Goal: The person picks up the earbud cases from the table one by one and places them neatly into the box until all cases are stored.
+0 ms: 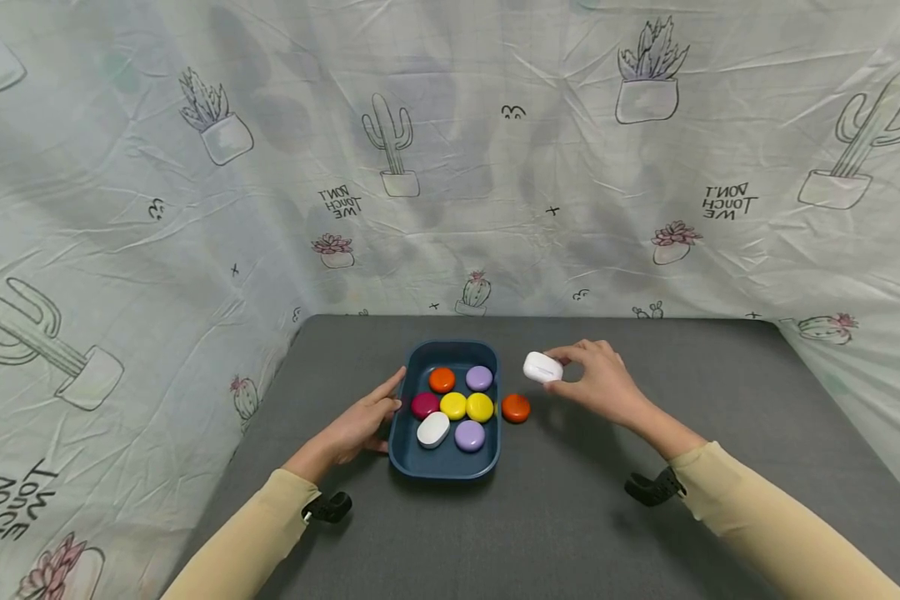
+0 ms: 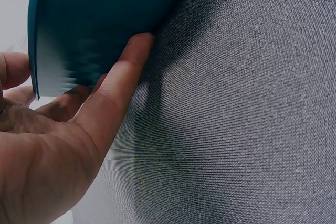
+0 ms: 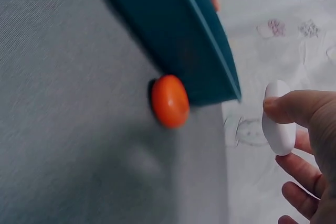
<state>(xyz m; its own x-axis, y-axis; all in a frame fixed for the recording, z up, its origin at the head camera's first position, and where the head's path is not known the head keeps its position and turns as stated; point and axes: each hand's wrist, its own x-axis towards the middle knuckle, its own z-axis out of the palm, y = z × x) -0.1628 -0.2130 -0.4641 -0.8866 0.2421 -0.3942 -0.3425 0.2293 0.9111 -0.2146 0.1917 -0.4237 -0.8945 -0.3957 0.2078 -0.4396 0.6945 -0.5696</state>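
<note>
My right hand (image 1: 600, 382) pinches a smooth white oval piece (image 1: 543, 367) between thumb and fingers, raised right of the dark blue tray (image 1: 445, 472). The right wrist view shows the thumb on one face of this white oval piece (image 3: 279, 127). On the table, close beside the tray's right wall, sits an orange round piece (image 1: 516, 408). My left hand (image 1: 356, 429) touches the tray's left side with extended fingers. In the left wrist view, its fingers (image 2: 113, 90) lie along the outer wall.
Inside the tray are an orange piece (image 1: 442, 380), a crimson one (image 1: 425, 406), yellow pieces (image 1: 453, 406), lilac pieces (image 1: 469, 435) and another white oval (image 1: 433, 430). The grey table (image 1: 570, 517) ends at a cactus-print cloth (image 1: 480, 208) behind and at the sides.
</note>
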